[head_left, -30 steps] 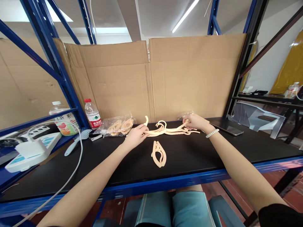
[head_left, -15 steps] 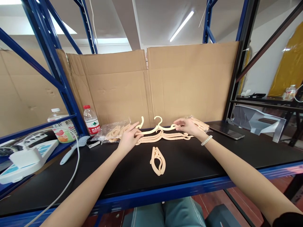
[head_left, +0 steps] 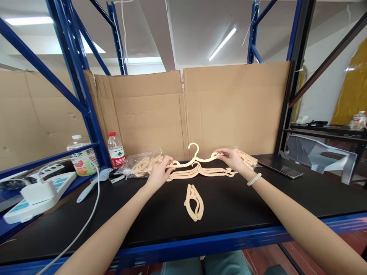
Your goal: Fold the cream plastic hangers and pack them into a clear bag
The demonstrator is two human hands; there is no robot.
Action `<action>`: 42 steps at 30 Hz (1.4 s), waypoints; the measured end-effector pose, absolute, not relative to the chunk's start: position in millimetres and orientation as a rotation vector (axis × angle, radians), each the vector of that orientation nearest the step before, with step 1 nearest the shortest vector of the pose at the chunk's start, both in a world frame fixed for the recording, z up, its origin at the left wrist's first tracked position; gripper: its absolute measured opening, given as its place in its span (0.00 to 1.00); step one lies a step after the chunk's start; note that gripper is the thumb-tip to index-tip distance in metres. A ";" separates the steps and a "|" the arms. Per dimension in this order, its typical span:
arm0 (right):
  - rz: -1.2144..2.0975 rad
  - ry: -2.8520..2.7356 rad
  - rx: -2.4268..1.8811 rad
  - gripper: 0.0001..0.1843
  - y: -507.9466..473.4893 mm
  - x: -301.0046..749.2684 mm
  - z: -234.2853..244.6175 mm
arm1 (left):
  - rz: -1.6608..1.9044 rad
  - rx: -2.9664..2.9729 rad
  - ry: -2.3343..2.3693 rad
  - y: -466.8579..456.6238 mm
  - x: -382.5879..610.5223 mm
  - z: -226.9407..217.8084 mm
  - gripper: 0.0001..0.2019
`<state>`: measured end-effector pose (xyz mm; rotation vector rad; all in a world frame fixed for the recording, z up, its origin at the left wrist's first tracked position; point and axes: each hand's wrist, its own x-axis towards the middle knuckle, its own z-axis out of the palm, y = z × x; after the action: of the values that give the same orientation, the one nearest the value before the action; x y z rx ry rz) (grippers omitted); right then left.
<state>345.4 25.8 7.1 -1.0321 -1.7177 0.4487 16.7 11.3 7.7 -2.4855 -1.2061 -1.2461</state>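
Observation:
A cream clothes hanger point(head_left: 195, 159) is spread out with its hook upward, held between my two hands. My left hand point(head_left: 159, 172) pinches its left end, and my right hand point(head_left: 233, 158) pinches the right end. Just below it on the black tabletop lies a stack of unfolded hangers point(head_left: 197, 172), partly behind the held one. Nearer to me rests a folded hanger point(head_left: 194, 203), its two arms closed together.
Bagged folded hangers point(head_left: 143, 164) lie to the left, beside a red-capped bottle point(head_left: 116, 151). More hangers point(head_left: 246, 158) lie behind my right hand, near a phone point(head_left: 281, 168). A brush point(head_left: 93, 185), white cable point(head_left: 93, 206) and power strip point(head_left: 43, 198) are at left; cardboard point(head_left: 235, 107) stands behind.
The hanger's left arm and a hook-like piece beside it stood up near my left hand; now the left end sits lower and that piece no longer sticks up. The camera has tilted up slightly.

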 end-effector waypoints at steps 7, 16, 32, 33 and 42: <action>0.685 -1.582 -0.939 0.19 25.2 344.5 0.8 | -1.294 -2.722 -1.204 13.5 14.2 6.6 0.11; 1.054 -1.339 -0.683 0.17 6.4 322.6 4.8 | -2.129 -3.041 -1.590 -0.4 31.6 9.8 0.18; 1.054 -1.932 -0.723 0.22 -31.7 274.4 2.1 | -2.369 -3.038 -1.452 -27.1 69.9 2.7 0.19; 1.043 -1.922 -0.726 0.21 -31.8 275.7 2.8 | -2.378 -3.050 -1.438 -28.2 70.3 3.6 0.19; 0.928 -1.881 -0.774 0.19 -35.4 276.0 7.1 | -2.290 -3.125 -1.303 -33.5 71.8 6.3 0.15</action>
<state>276.0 -35.4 7.1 -0.7742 -1.8809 0.9276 71.8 -33.5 6.3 -3.1246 -1.3033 -2.2896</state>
